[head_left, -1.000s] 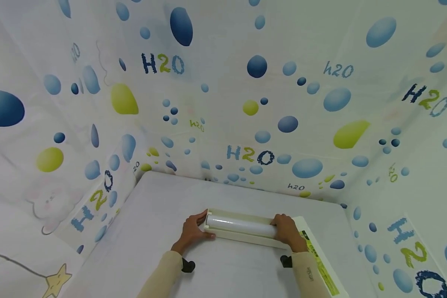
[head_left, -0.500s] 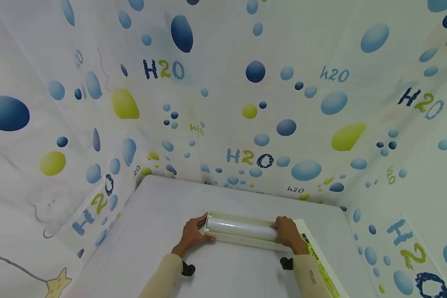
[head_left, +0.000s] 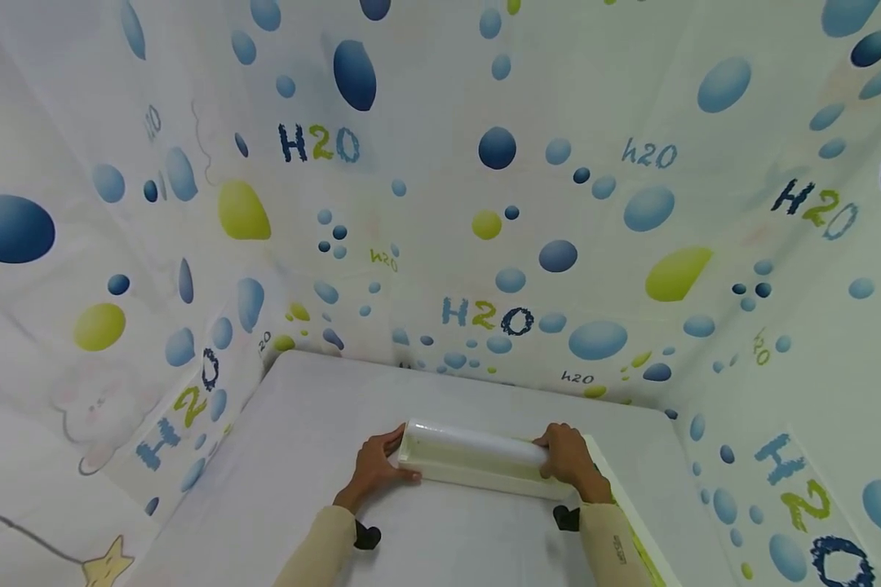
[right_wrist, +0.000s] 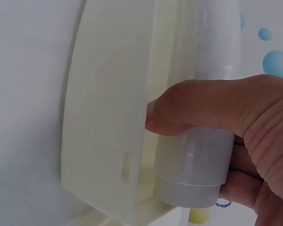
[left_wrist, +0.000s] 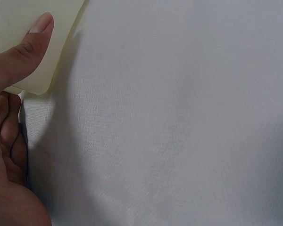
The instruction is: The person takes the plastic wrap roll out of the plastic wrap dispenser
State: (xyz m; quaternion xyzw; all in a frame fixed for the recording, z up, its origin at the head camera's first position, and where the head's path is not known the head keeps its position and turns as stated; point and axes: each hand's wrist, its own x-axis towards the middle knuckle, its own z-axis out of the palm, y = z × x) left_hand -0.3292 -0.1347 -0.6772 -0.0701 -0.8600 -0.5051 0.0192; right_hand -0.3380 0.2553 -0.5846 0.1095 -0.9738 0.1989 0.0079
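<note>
A cream, open-topped dispenser box (head_left: 484, 483) lies lengthwise on the white surface, holding part of a clear-wrapped white film roll (head_left: 470, 439). My left hand (head_left: 376, 469) holds the box's left end, thumb on the near side, fingers behind; in the left wrist view the thumb presses flat on the box (left_wrist: 63, 30). My right hand (head_left: 574, 463) grips the roll's right end. In the right wrist view its thumb crosses the roll (right_wrist: 207, 47), fingers curl behind, and the thumb tip meets the box wall (right_wrist: 104, 94). The roll sits high, towards the far side.
A flat white panel with a yellow-green strip (head_left: 649, 558) lies under and beside my right forearm. Patterned sheeting (head_left: 411, 220) with bubbles and H2O lettering rises behind and at both sides of the white surface (head_left: 440, 538).
The roll has shifted up towards the far side of the box, showing more of the cream interior in front of it. Both hands keep their holds. The head view has moved slightly.
</note>
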